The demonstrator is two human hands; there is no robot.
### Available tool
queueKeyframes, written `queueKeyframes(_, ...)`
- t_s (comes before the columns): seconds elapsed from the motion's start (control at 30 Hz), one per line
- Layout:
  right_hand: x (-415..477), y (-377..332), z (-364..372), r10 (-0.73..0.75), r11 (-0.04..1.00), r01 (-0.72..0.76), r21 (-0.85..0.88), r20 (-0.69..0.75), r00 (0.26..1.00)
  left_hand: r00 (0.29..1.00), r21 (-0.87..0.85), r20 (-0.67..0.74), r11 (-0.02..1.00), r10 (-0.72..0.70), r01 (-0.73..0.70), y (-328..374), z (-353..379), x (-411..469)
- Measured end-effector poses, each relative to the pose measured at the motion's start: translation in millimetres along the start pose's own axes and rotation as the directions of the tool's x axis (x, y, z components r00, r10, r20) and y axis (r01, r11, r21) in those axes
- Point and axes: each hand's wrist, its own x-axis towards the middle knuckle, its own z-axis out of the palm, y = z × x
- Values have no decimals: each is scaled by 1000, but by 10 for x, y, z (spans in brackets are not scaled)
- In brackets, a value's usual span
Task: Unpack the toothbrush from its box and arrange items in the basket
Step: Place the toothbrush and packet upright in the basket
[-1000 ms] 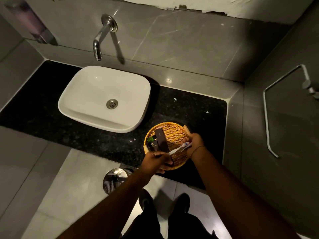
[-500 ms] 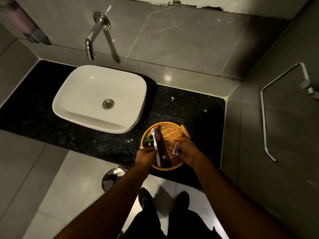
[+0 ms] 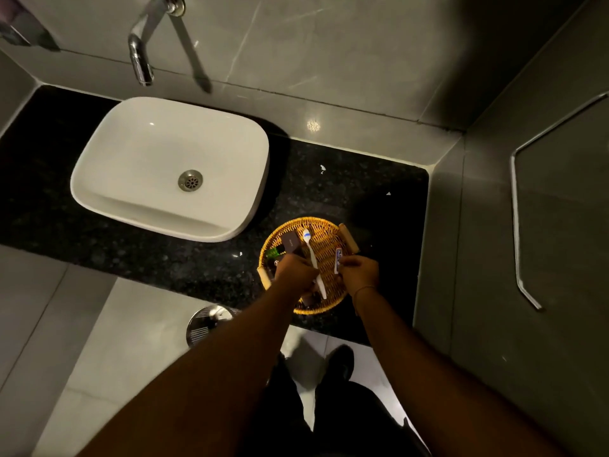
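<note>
A round wicker basket (image 3: 329, 232) with two wooden handles sits on the black counter right of the sink. A white toothbrush (image 3: 312, 255) lies in it, bristles toward the wall. Left of it lies a dark brown box (image 3: 291, 243), and a small green bottle (image 3: 274, 251) rests at the basket's left edge. My left hand (image 3: 295, 270) hovers over the basket's left part, fingers closed around the box's near end, beside the toothbrush handle. My right hand (image 3: 358, 270) holds a small white and blue tube (image 3: 337, 260) upright over the right part.
A white basin (image 3: 158, 159) stands on the black granite counter (image 3: 362, 186) under a chrome wall tap (image 3: 141, 51). A steel bin lid (image 3: 207, 319) sits on the floor below the counter edge. A metal rail (image 3: 517, 225) runs along the right wall. My shoes show below.
The toothbrush, first held between both hands, now lies in the basket to the right of the dark box. My right hand now holds the small tube, further right over the basket.
</note>
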Motion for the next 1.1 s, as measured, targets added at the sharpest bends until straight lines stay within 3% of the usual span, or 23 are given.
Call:
queueKeyframes(0.13,-33,-25,7,-118,962,123,-244,35,992,999,32,-28,999,26,-25,-40,91,55)
queueKeyframes(0.47,-33,-58,61,-173,899,146,-413,-30,984,980,223,-97,963,177,-151,-88,212,142)
queueKeyframes(0.8,-97,-41,116,-216,826,158,-542,-44,975,984,177,-125,978,130,-107,-193,272,207)
queueKeyframes(1.1,-88,-76,142,-173,834,116,-540,-55,983,996,130,-78,991,47,-37,-208,310,184)
